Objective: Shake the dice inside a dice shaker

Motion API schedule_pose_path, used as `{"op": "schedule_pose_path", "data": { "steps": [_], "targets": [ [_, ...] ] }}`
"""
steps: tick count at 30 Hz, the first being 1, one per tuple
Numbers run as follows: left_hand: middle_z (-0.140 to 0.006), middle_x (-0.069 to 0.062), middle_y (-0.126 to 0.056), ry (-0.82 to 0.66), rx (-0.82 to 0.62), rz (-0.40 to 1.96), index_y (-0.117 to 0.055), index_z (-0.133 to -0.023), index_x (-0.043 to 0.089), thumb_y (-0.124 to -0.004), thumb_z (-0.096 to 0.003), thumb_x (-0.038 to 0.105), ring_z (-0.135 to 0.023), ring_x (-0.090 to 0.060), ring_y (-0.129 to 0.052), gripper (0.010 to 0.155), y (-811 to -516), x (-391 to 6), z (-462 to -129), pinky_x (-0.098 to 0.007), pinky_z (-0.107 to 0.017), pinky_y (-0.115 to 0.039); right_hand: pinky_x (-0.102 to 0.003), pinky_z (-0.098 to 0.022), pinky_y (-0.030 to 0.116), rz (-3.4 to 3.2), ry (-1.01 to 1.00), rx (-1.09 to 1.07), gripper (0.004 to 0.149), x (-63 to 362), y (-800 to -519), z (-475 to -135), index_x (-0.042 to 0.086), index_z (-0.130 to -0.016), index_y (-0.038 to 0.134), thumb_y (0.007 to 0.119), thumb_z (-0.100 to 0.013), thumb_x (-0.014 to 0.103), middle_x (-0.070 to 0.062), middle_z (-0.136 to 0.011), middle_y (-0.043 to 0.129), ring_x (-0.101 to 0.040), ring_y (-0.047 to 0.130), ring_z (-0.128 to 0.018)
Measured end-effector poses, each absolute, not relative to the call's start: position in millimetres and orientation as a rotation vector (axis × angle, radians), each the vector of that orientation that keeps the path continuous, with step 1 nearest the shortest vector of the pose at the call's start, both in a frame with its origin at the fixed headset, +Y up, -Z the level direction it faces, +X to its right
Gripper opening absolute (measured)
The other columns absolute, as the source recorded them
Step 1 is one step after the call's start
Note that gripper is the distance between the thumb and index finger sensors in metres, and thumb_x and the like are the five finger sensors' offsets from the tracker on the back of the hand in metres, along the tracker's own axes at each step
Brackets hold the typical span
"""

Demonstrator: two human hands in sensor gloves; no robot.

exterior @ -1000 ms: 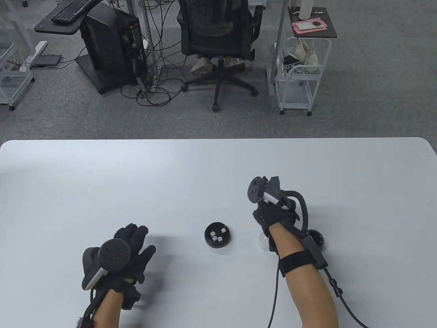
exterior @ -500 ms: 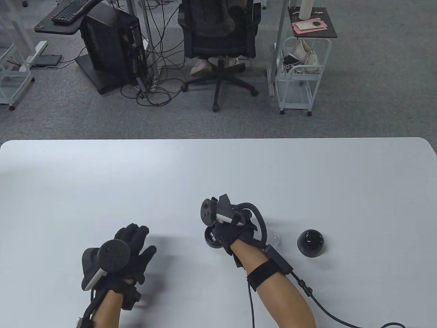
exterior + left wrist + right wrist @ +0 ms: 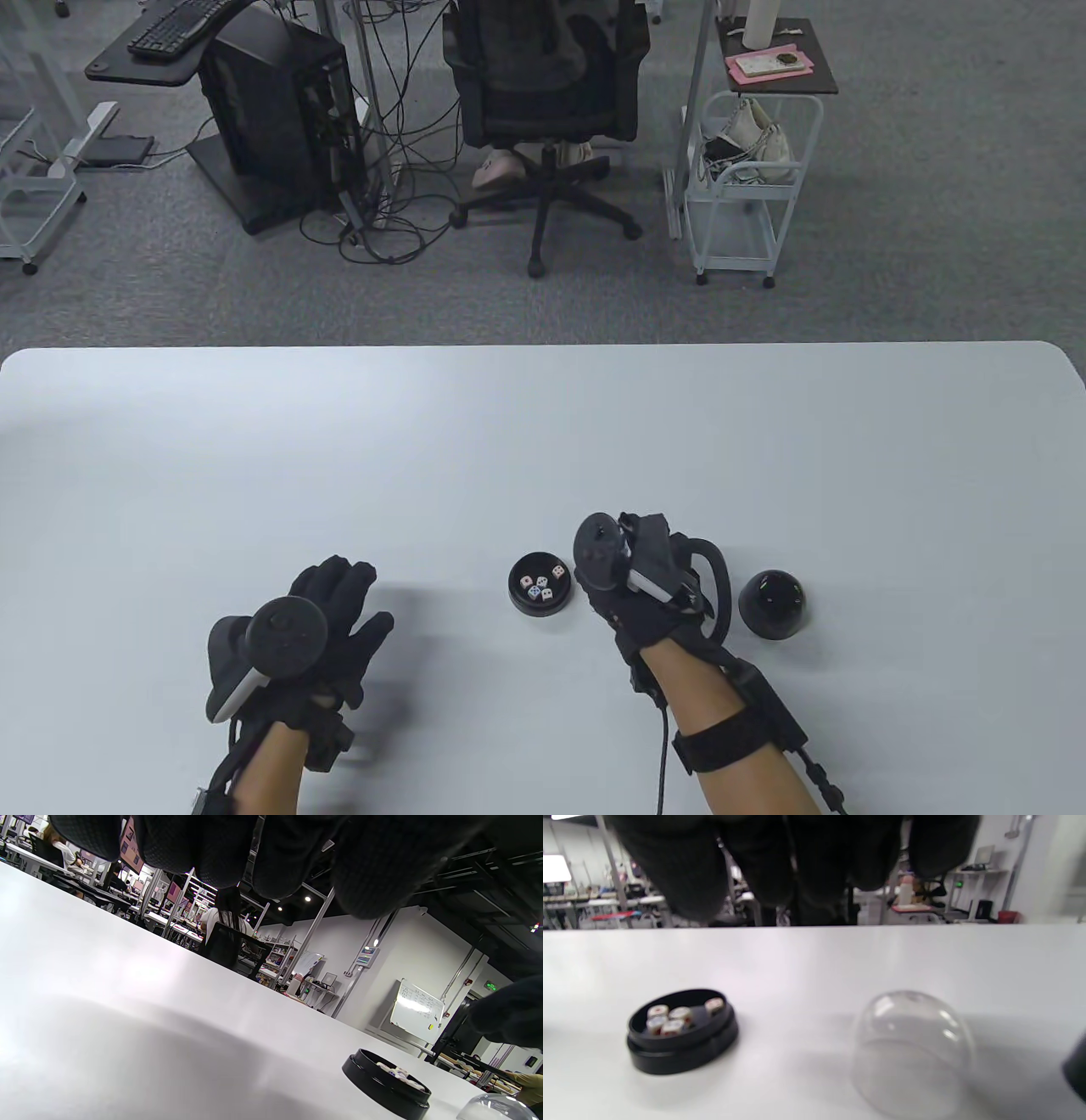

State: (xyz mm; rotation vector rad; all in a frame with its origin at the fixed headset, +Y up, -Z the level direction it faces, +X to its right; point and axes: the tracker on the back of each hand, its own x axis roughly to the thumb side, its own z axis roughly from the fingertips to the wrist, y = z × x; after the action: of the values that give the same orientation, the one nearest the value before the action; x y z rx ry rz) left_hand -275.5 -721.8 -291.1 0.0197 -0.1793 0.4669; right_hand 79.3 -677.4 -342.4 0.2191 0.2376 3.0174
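The black round shaker base (image 3: 541,586) sits on the white table (image 3: 543,441) with several small dice (image 3: 540,587) in it. My right hand (image 3: 638,594) hovers just right of the base, empty, over a clear dome (image 3: 912,1052) that stands on the table; the table view hides the dome. A black dome cover (image 3: 772,603) stands right of that hand. My left hand (image 3: 339,598) is at the front left, fingers spread, empty, well left of the base. The base (image 3: 683,1035) and its dice (image 3: 670,1019) also show in the right wrist view.
The table's near edge lies just behind both forearms. The left wrist view shows the base (image 3: 386,1086) and the clear dome (image 3: 496,1109) to its right. An office chair (image 3: 543,110) and a white cart (image 3: 742,187) stand on the floor beyond the far edge.
My right hand went left over the base, then came back right to between base and black cover. The base now holds more dice than a second ago. The left hand stayed put.
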Motion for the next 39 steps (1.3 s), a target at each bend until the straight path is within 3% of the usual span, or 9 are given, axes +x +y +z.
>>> {"op": "schedule_pose_path", "data": {
  "steps": [9, 17, 25, 28, 30, 39],
  "targets": [
    [-0.114, -0.021, -0.053, -0.184, 0.009, 0.455, -0.057, -0.109, 0.022, -0.076, -0.0527, 0.053, -0.103, -0.051, -0.05, 0.067, -725.5, -273.0, -291.8, -0.07, -0.067, -0.052, -0.068, -0.069, 0.058, 2.918, 0.151, 0.113, 0.07, 112.9, -719.0, -328.5, 0.021, -0.116, 0.047, 0.08, -0.059, 0.047, -0.026, -0.115, 0.044, -0.056, 0.049, -0.103],
    [-0.114, -0.021, -0.053, -0.169, -0.013, 0.438, -0.057, -0.109, 0.022, -0.076, -0.0527, 0.053, -0.103, -0.051, -0.05, 0.067, -730.4, -272.4, -293.9, -0.07, -0.067, -0.052, -0.066, -0.069, 0.06, 2.979, 0.373, 0.071, 0.073, 112.4, -754.3, -338.8, 0.023, -0.117, 0.041, 0.078, -0.06, 0.047, -0.026, -0.117, 0.035, -0.059, 0.045, -0.103],
    [-0.114, -0.021, -0.053, -0.168, -0.019, 0.436, -0.057, -0.108, 0.022, -0.076, -0.0525, 0.053, -0.103, -0.051, -0.05, 0.067, -730.7, -271.8, -293.4, -0.069, -0.067, -0.052, -0.065, -0.067, 0.065, 2.963, 0.431, -0.013, 0.069, 117.3, -761.9, -342.3, 0.024, -0.116, 0.041, 0.079, -0.061, 0.043, -0.026, -0.116, 0.035, -0.064, 0.053, -0.098],
    [-0.114, -0.021, -0.053, -0.171, -0.015, 0.442, -0.057, -0.108, 0.022, -0.076, -0.0526, 0.053, -0.103, -0.051, -0.05, 0.066, -730.3, -272.1, -293.2, -0.069, -0.067, -0.052, -0.062, -0.063, 0.072, 2.999, 0.29, 0.018, 0.064, 116.3, -760.8, -344.7, 0.023, -0.113, 0.05, 0.082, -0.059, 0.037, -0.026, -0.112, 0.046, -0.056, 0.07, -0.093],
    [-0.114, -0.02, -0.053, -0.173, -0.008, 0.45, -0.057, -0.108, 0.022, -0.076, -0.0526, 0.053, -0.103, -0.051, -0.05, 0.066, -729.3, -272.5, -292.7, -0.069, -0.067, -0.052, -0.061, -0.063, 0.072, 2.961, 0.297, 0.028, 0.064, 115.3, -758.1, -346.7, 0.023, -0.112, 0.051, 0.083, -0.059, 0.038, -0.025, -0.112, 0.047, -0.055, 0.071, -0.092],
    [-0.114, -0.021, -0.053, -0.185, 0.004, 0.477, -0.057, -0.109, 0.022, -0.076, -0.0526, 0.053, -0.103, -0.051, -0.05, 0.067, -727.6, -273.5, -292.3, -0.069, -0.067, -0.052, -0.061, -0.062, 0.072, 2.781, -0.017, 0.325, 0.072, 71.3, -717.7, -347.1, 0.017, -0.113, 0.045, 0.083, -0.057, 0.041, -0.024, -0.111, 0.05, -0.052, 0.072, -0.091]
  ]
}}
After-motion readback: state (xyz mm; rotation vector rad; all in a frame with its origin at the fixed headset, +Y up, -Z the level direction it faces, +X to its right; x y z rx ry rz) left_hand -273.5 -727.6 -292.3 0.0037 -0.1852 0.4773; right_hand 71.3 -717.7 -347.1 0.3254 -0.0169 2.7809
